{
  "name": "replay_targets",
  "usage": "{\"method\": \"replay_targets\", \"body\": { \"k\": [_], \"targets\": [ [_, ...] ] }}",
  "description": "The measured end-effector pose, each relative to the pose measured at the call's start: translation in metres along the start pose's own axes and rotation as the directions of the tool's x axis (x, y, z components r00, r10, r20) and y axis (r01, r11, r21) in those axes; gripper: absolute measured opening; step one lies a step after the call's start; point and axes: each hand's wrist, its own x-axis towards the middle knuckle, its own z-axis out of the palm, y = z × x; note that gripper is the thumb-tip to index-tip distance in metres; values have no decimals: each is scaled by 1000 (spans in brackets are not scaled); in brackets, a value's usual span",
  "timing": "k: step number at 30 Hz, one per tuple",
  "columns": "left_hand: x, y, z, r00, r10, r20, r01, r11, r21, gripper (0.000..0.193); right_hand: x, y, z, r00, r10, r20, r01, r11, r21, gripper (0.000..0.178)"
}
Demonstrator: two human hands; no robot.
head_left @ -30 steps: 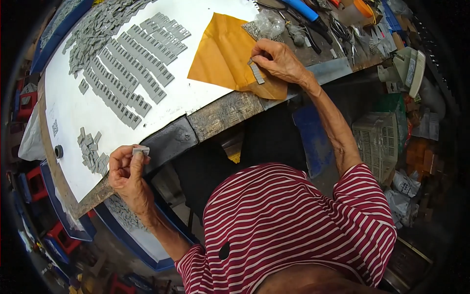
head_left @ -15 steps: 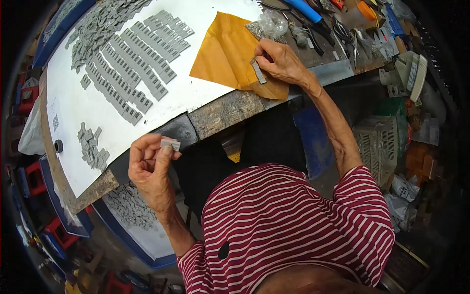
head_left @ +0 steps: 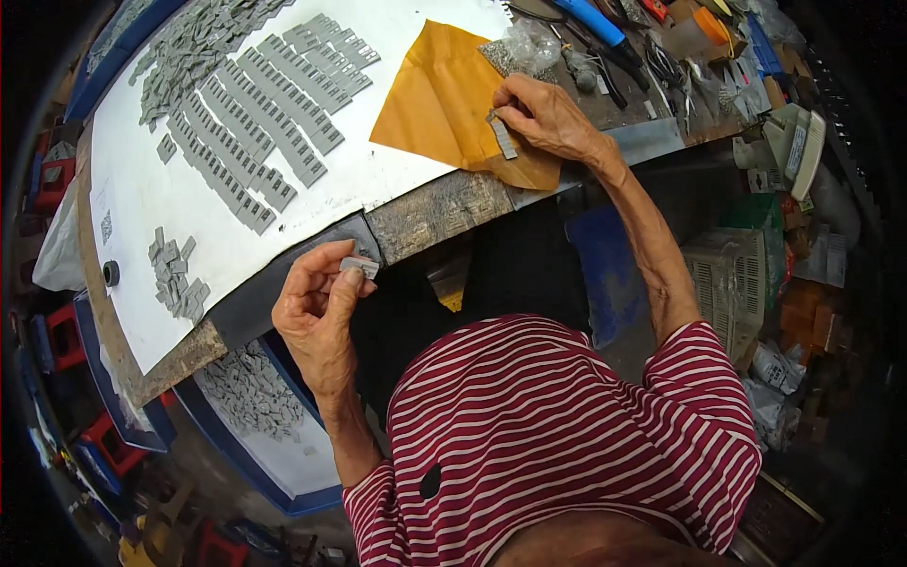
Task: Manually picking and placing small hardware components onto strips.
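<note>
My left hand (head_left: 321, 293) is in front of the table edge, thumb and fingers closed on a small flat grey piece (head_left: 360, 267). My right hand (head_left: 548, 118) is over a sheet of orange-brown paper (head_left: 425, 99), its fingertips pinched together. A short strip of grey pieces (head_left: 505, 142) lies on the paper just below those fingertips, its upper end at them. What is inside the pinch is hidden. To the left, on white paper (head_left: 312, 203), several slanted rows of flat grey pieces (head_left: 283, 104) lie side by side.
Loose grey pieces form a heap (head_left: 203, 52) behind the rows and a smaller pile (head_left: 177, 274) at the left. A clear bag (head_left: 529, 47), tiny metal bits and a blue-handled tool (head_left: 590, 21) crowd the far right. A blue-rimmed tray (head_left: 255, 402) of grey pieces stands below the table.
My left hand has shifted right and slightly up with the grey piece, which is now turned at a different angle. My right hand stays almost in place over the paper.
</note>
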Motion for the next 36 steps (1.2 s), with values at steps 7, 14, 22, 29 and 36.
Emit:
{"method": "replay_targets", "body": {
  "k": [7, 14, 22, 29, 36],
  "targets": [
    [2, 1, 2, 1000, -7, 13, 7, 1000, -23, 17, 4, 2, -1, 999, -1, 44, 2, 1000, -14, 12],
    [2, -1, 5, 999, -28, 19, 30, 995, -95, 12, 2, 1, 1, 1000, 17, 22, -18, 999, 45, 10],
    [5, -5, 8, 993, -83, 86, 97, 980, -175, 12, 2, 2, 4, 996, -69, -61, 66, 997, -47, 10],
    [10, -8, 14, 987, -96, 127, 122, 969, -215, 15, 4, 5, 3, 990, -117, -76, 109, 988, -109, 9],
    [7, -10, 13, 985, -94, 143, 122, 972, -199, 16, 3, 7, 5, 995, -81, -52, 80, 996, -28, 10]
  ]
}}
